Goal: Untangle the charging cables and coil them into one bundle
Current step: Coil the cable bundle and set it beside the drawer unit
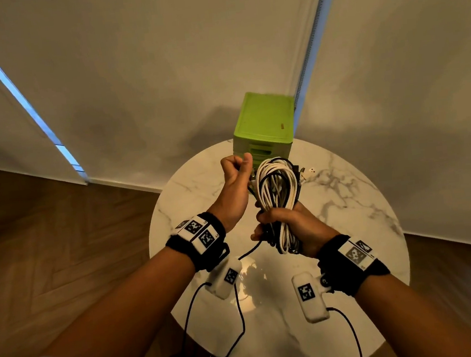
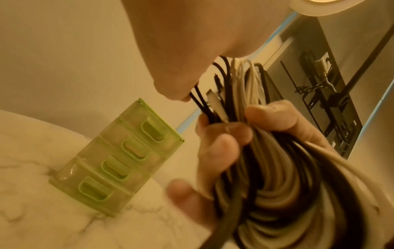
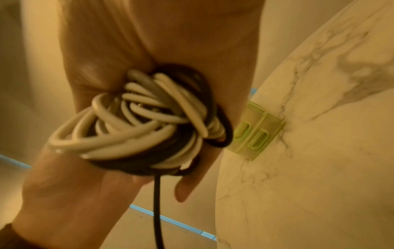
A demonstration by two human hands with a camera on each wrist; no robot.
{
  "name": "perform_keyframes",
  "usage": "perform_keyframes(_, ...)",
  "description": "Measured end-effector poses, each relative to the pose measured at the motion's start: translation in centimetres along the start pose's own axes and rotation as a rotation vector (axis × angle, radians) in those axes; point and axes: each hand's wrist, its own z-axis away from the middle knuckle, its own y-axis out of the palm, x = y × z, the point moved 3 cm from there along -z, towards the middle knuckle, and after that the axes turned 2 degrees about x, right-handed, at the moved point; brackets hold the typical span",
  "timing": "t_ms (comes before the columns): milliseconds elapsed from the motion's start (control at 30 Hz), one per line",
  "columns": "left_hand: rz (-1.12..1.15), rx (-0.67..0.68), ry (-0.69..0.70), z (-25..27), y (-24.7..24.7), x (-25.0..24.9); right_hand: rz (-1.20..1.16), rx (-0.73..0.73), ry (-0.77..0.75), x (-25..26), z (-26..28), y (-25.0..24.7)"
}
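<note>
I see a green drawer box (image 1: pixel 263 126) at the far edge of the round marble surface (image 1: pixel 347 201); wood floor (image 1: pixel 59 226) left.

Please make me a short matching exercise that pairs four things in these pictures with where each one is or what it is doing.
Things:
1. cable bundle
2. green drawer box
3. left hand
4. right hand

States:
A. stands at the far edge of the marble table
B. grips the coiled loops at their lower end
C. held upright above the table, white and black loops together
D. pinches a black strand beside the top of the coil

Pairs: 1-C, 2-A, 3-D, 4-B
</note>
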Motion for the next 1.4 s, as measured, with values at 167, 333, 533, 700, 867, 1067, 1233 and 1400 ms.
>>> perform_keyframes(167, -0.108, 0.145, -0.136, 2.2, -1.3, 3.7, -0.076, -0.134, -0.087, 0.8, -0.2, -0.4)
perform_keyframes(333, -0.249, 0.581, -0.358, 6.3, -1.9, 6.5, -0.281, -0.15, -0.175, 2.3, -1.0, -0.7)
perform_keyframes(533, -0.544, 0.428, -0.135, 4.3, -4.2, 7.2, -0.363, 0.022, -0.079, 3.4, -0.7, 0.2)
perform_keyframes(700, -0.773, 0.459, -0.022, 2.3, -7.3, 4.9, -0.051, -0.027, -0.027, 4.4, 0.2, -1.7)
perform_keyframes(867, -0.776, 0.276, 0.17, 0.2, -10.2, 3.4, 0.252, -0.059, 0.049, 4.0, 1.3, -3.4)
perform_keyframes(1067, -0.139, 0.206, -0.056, 0.4, -4.2, 1.6, 0.249, -0.064, -0.001, 2.1, 0.7, -1.8)
perform_keyframes(1233, 0.26, 0.039, -0.263, 0.0, -0.4, 2.0, 0.324, -0.161, -0.121, 1.6, -0.1, -0.5)
perform_keyframes(1400, 0.497, -0.088, -0.359, -1.2, 1.0, 2.4, 0.496, -0.258, -0.205, 1.2, -0.8, -0.6)
